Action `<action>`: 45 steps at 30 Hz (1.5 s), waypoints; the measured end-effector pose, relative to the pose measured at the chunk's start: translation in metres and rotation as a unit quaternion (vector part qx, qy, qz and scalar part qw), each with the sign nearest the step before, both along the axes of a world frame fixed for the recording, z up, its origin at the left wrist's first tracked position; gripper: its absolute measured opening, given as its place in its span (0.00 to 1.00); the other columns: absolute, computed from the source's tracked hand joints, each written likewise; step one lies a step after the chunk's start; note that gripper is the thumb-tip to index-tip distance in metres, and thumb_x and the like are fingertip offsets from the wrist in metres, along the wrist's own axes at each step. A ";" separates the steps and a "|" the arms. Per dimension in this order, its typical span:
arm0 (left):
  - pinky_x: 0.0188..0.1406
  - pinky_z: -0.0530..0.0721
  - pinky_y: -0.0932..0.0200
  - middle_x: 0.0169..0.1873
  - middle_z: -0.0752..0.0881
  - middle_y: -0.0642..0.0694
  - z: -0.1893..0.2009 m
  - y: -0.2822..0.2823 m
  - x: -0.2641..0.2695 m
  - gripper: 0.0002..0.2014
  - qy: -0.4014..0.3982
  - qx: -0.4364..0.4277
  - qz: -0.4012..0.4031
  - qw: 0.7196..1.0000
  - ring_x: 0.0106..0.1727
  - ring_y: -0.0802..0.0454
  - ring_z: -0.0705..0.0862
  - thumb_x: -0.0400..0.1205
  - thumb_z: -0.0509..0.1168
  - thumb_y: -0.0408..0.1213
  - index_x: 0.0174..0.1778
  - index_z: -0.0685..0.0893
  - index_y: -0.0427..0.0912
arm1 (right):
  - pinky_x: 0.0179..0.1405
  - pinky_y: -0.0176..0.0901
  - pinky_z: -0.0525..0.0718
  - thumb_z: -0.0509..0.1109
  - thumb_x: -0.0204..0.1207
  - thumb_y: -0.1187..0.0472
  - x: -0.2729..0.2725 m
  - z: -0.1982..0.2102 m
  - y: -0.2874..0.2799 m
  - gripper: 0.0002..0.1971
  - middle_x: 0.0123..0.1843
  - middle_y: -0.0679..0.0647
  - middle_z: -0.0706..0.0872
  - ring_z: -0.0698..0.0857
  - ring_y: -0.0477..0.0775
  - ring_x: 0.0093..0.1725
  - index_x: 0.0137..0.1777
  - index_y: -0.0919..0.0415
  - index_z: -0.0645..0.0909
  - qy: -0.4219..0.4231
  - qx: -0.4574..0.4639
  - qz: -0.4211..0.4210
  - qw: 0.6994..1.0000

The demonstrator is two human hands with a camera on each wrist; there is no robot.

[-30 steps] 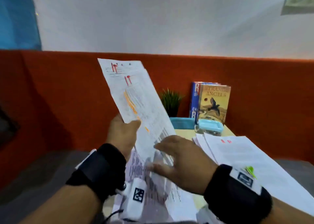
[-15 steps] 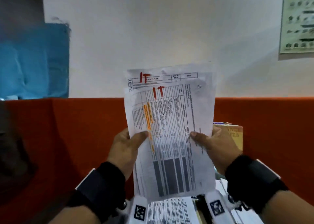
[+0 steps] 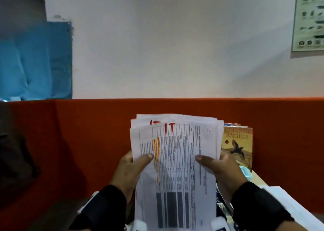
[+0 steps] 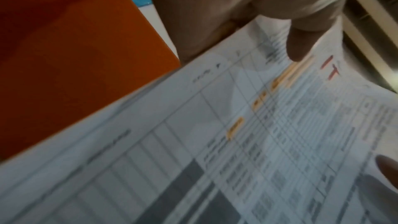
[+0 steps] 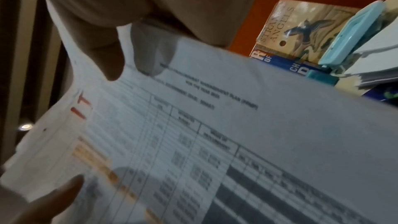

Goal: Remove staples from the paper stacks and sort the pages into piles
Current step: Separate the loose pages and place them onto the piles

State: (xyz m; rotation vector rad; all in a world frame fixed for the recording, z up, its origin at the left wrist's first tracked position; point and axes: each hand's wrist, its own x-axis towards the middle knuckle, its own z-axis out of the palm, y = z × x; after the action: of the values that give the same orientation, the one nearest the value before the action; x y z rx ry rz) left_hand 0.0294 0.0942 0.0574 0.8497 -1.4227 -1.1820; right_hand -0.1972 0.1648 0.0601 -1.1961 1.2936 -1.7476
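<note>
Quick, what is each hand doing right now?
Left hand: grips the left edge of the paper stack, thumb on front.
Right hand: grips the stack's right edge, thumb on front.

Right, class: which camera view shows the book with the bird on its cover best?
The right wrist view: the book shows most of its cover, title and bird sharp. The head view shows the book partly behind the papers. The left wrist view misses it.

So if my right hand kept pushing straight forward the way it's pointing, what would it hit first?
Probably the Strange Angels book, which stands just beyond the right hand against the orange partition. The hand grips the paper stack, which would travel with it. Depth between hand and book is unclear.
</note>
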 end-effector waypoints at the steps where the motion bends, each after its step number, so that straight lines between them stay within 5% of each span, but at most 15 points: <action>1: 0.69 0.82 0.46 0.54 0.94 0.55 -0.002 0.000 0.002 0.11 -0.016 0.008 -0.011 1.000 0.63 0.53 0.88 0.84 0.70 0.40 0.62 0.88 0.49 | 0.57 0.67 0.86 0.81 0.68 0.61 -0.002 -0.003 0.001 0.18 0.49 0.58 0.92 0.91 0.63 0.51 0.57 0.61 0.84 0.004 0.007 0.004 1.000; 4: 0.69 0.85 0.44 0.51 0.94 0.55 -0.013 0.003 0.000 0.14 -0.067 0.032 -0.046 0.996 0.61 0.52 0.89 0.80 0.74 0.37 0.61 0.86 0.50 | 0.57 0.69 0.86 0.82 0.55 0.60 0.002 -0.020 0.002 0.24 0.47 0.58 0.93 0.91 0.62 0.48 0.54 0.61 0.86 0.019 0.029 0.002 0.999; 8: 0.61 0.86 0.56 0.51 0.94 0.57 -0.001 0.002 -0.005 0.11 -0.040 -0.027 -0.030 0.998 0.55 0.60 0.90 0.82 0.72 0.38 0.60 0.88 0.51 | 0.54 0.60 0.89 0.80 0.69 0.64 0.009 -0.005 0.000 0.16 0.47 0.53 0.92 0.91 0.56 0.49 0.56 0.59 0.83 0.033 0.012 -0.010 0.999; 11: 0.63 0.82 0.55 0.56 0.93 0.54 0.018 -0.005 0.006 0.14 -0.011 -0.058 -0.024 0.998 0.61 0.58 0.90 0.81 0.74 0.42 0.63 0.88 0.47 | 0.58 0.55 0.87 0.75 0.74 0.64 0.002 0.023 0.005 0.13 0.52 0.51 0.92 0.90 0.54 0.55 0.58 0.60 0.83 0.048 -0.019 -0.001 0.999; 14: 0.59 0.85 0.58 0.57 0.93 0.55 0.015 -0.007 0.013 0.13 -0.045 -0.064 -0.028 0.997 0.61 0.57 0.90 0.83 0.72 0.36 0.63 0.89 0.47 | 0.58 0.56 0.87 0.74 0.75 0.64 -0.007 0.025 0.011 0.13 0.53 0.53 0.92 0.90 0.56 0.56 0.59 0.60 0.84 0.053 -0.002 0.026 0.998; 18: 0.68 0.86 0.41 0.56 0.93 0.52 -0.008 0.006 -0.002 0.13 -0.080 -0.035 -0.036 0.996 0.63 0.50 0.90 0.82 0.72 0.36 0.63 0.88 0.48 | 0.44 0.43 0.90 0.76 0.74 0.65 0.001 -0.003 0.017 0.11 0.46 0.51 0.93 0.91 0.52 0.47 0.55 0.59 0.85 0.088 0.023 -0.016 0.996; 21: 0.68 0.85 0.38 0.55 0.94 0.51 0.001 0.005 -0.012 0.10 -0.006 -0.046 0.006 0.999 0.61 0.49 0.90 0.85 0.69 0.36 0.61 0.88 0.47 | 0.50 0.51 0.90 0.75 0.74 0.65 0.004 0.002 0.010 0.09 0.48 0.50 0.93 0.91 0.52 0.49 0.53 0.58 0.85 0.068 -0.022 -0.042 0.997; 24: 0.69 0.82 0.34 0.57 0.93 0.47 0.012 0.002 -0.014 0.10 0.060 -0.036 0.007 0.998 0.64 0.44 0.89 0.86 0.67 0.38 0.62 0.87 0.45 | 0.54 0.48 0.87 0.76 0.74 0.66 0.003 0.013 0.006 0.10 0.50 0.48 0.93 0.90 0.50 0.52 0.53 0.55 0.84 0.023 -0.053 -0.033 0.998; 26: 0.71 0.81 0.32 0.57 0.93 0.47 0.003 0.005 -0.013 0.12 0.043 -0.009 -0.008 0.999 0.65 0.43 0.88 0.84 0.69 0.41 0.63 0.86 0.46 | 0.55 0.51 0.88 0.79 0.71 0.64 0.002 0.006 0.010 0.13 0.48 0.50 0.93 0.90 0.53 0.52 0.55 0.56 0.84 0.027 -0.029 -0.018 0.999; 30: 0.69 0.83 0.39 0.53 0.94 0.50 -0.023 0.014 -0.014 0.12 -0.013 0.024 -0.028 0.999 0.63 0.46 0.89 0.82 0.70 0.32 0.61 0.86 0.47 | 0.48 0.55 0.90 0.80 0.70 0.68 -0.002 -0.020 0.015 0.14 0.45 0.54 0.93 0.92 0.58 0.44 0.55 0.65 0.86 0.029 0.001 -0.051 0.998; 34: 0.58 0.88 0.48 0.50 0.94 0.49 -0.006 0.013 -0.016 0.10 -0.011 -0.020 -0.021 1.000 0.56 0.50 0.92 0.83 0.69 0.30 0.58 0.87 0.45 | 0.49 0.54 0.90 0.76 0.74 0.65 0.005 -0.003 0.007 0.09 0.47 0.54 0.92 0.91 0.57 0.47 0.54 0.59 0.86 0.016 -0.034 -0.060 0.997; 40: 0.59 0.87 0.44 0.50 0.95 0.46 -0.022 0.008 -0.009 0.10 0.014 0.025 -0.001 1.000 0.57 0.44 0.91 0.83 0.68 0.28 0.57 0.88 0.45 | 0.54 0.63 0.88 0.81 0.66 0.60 0.004 -0.018 0.004 0.16 0.47 0.55 0.93 0.90 0.63 0.51 0.54 0.57 0.86 0.006 0.022 -0.036 0.999; 45: 0.64 0.87 0.40 0.49 0.95 0.46 -0.031 0.006 -0.012 0.09 0.008 0.026 -0.009 1.000 0.56 0.44 0.92 0.83 0.71 0.30 0.57 0.89 0.44 | 0.51 0.67 0.88 0.78 0.70 0.69 0.006 -0.027 0.005 0.10 0.41 0.57 0.93 0.91 0.67 0.44 0.51 0.63 0.86 0.005 0.027 -0.046 0.999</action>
State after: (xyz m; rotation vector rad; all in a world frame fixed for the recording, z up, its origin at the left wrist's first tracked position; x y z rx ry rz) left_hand 0.0173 0.0999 0.0268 0.8621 -1.3949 -1.2418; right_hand -0.1913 0.1702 0.0333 -1.1336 1.4132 -1.7604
